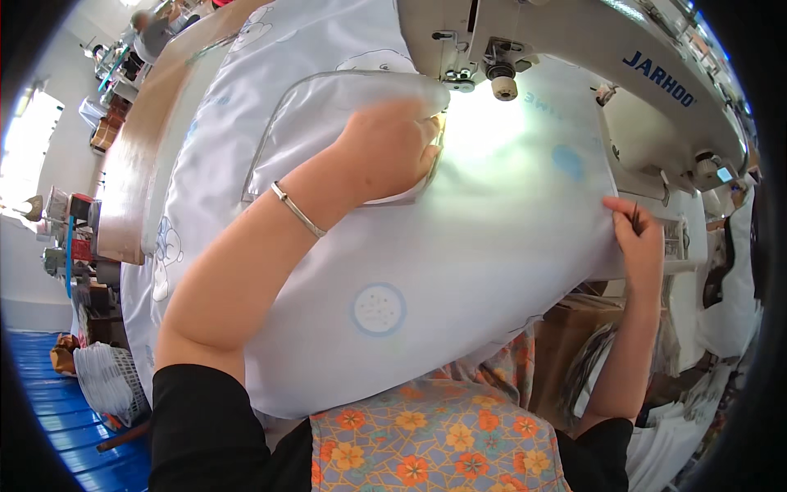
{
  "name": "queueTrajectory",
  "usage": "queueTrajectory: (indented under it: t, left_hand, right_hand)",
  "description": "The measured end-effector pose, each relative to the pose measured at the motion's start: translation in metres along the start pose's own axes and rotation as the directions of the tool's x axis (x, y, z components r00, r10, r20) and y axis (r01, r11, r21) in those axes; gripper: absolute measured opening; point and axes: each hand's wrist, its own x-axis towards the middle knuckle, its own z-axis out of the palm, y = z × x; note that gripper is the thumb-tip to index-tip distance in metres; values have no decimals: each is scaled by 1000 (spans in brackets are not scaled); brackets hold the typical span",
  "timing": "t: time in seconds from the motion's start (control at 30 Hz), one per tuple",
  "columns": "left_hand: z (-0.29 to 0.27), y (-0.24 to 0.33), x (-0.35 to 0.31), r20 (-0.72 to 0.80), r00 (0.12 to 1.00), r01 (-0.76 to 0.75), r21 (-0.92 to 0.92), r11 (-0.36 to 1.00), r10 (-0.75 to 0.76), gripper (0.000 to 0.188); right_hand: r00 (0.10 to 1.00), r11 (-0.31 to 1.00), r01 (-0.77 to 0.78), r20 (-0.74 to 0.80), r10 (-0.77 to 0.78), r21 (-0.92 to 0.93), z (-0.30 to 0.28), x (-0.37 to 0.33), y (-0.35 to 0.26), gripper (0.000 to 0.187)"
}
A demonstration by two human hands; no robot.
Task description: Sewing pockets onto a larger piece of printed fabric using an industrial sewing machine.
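Under the sewing machine's head [459, 49] lies a large white printed fabric [328, 361] with pale blue motifs. On top of it sits a smaller white panel [307, 123] with grey edging, its right side close to the presser foot. My left hand [389, 148], slightly blurred, has its fingers curled at that panel's right edge, just left of the lit needle area. At the fabric's right edge, my right hand [638, 234] pinches the cloth between thumb and finger. A small dark pointed tool [635, 218] pokes out of the same hand; its kind cannot be made out.
The machine's arm [656, 74] spans the upper right. A wooden table [135, 180] borders the fabric at left. Below right stands a cardboard box [570, 344], with white cloth [697, 426] beside it. A white basket [111, 381] stands at lower left; a person [152, 37] is far off, upper left.
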Motion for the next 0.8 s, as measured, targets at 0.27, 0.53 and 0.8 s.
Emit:
queueTrajectory:
  t: [0.27,0.53,0.8]
  left_hand:
    - [12,-7,-19,-143,986,-91,-54,994,83,42]
    - [-9,-11,-97,-188,975,-165,-284,945,114,31]
    - [-21,-74,-181,-212,961,190,31,981,-180,34]
  right_hand:
    - [842,805,498,-43,-538,-322,30,23,-42,22]
    - [452,419,892,348,-821,-170,143,-8,-102,26]
    - [440,402,898,354,-825,-179,142,-13,-101,21]
